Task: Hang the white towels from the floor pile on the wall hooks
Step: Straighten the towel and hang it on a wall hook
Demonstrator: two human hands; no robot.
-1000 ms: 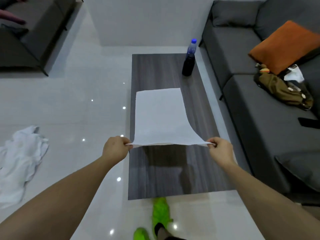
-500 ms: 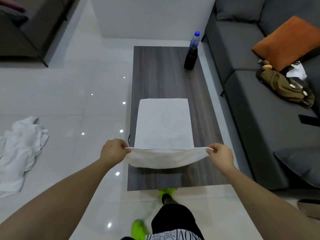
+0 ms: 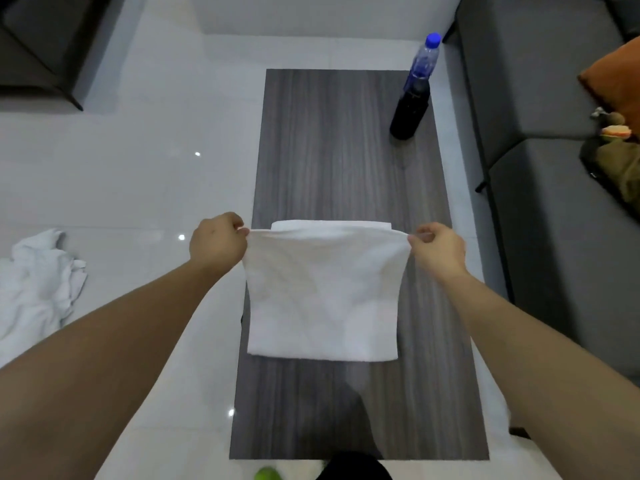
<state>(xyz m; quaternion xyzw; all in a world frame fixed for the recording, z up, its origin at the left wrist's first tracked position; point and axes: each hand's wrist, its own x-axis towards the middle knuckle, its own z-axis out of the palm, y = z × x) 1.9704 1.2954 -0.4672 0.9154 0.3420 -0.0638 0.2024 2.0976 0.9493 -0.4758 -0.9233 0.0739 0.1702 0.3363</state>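
Observation:
A white towel [image 3: 323, 296] lies folded in half on the dark wooden coffee table [image 3: 346, 150]. My left hand [image 3: 216, 242] pinches the top layer's far left corner. My right hand [image 3: 438, 249] pinches its far right corner. The top layer's far edge nearly meets the lower layer's far edge. A crumpled pile of white towels [image 3: 33, 285] lies on the pale tiled floor at the left. No wall hooks are in view.
A dark bottle with a blue cap [image 3: 414, 98] stands at the table's far right. A grey sofa [image 3: 554, 168] runs along the right, with an orange cushion [image 3: 616, 83] and an olive bag [image 3: 620, 168]. Another dark seat [image 3: 41, 50] sits far left.
Both hands carried the towel's near edge forward over the spread towel, folding it in half. The view moved closer over the table.

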